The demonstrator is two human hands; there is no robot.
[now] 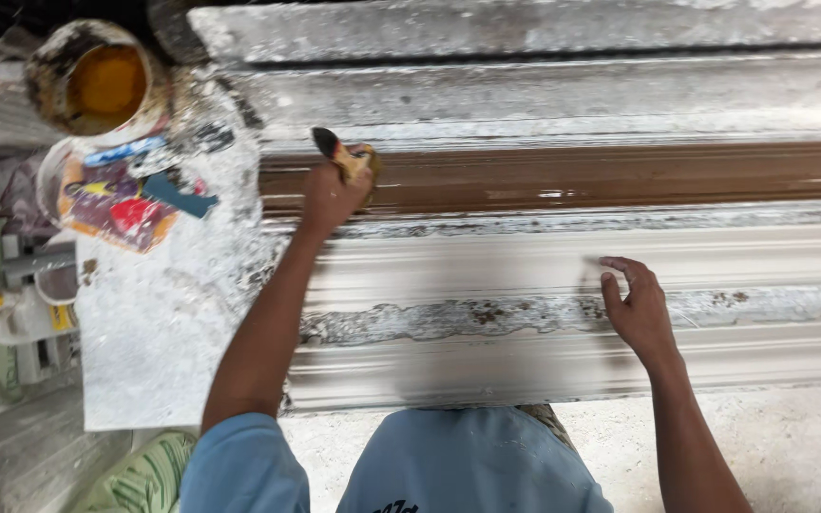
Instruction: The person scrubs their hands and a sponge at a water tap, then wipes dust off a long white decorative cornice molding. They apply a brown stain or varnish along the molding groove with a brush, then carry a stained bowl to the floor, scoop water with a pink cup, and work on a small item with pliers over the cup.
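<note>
Head view, looking down over a row of long white plaster mouldings [563,256] that run left to right across the whole picture, ridged and grooved, patchy with grey stains. One band of moulding, the brown strip [620,176], is coated in wet, glossy brown paint from the middle of the frame out to the right edge; the lengths above and below it are bare.

Left of the mouldings lies a white, paint-spattered board [159,313], and on it a colourful printed paint tub [111,195]. Above that stands an open paint can [97,85] holding yellow-orange liquid.

The left hand [330,195] is closed in a fist around a small paintbrush [344,157], its bristles set at the left end of the brown strip. The right hand [639,309] holds nothing; its fingers are loosely spread and rest on a bare moulding lower down, well apart from the brush.

The step in hand looks like brushing brown paint along the one band. The next stroke would seem to call for a steady pull that stays inside the band's edges, clear of the white ridges just beside it.
</note>
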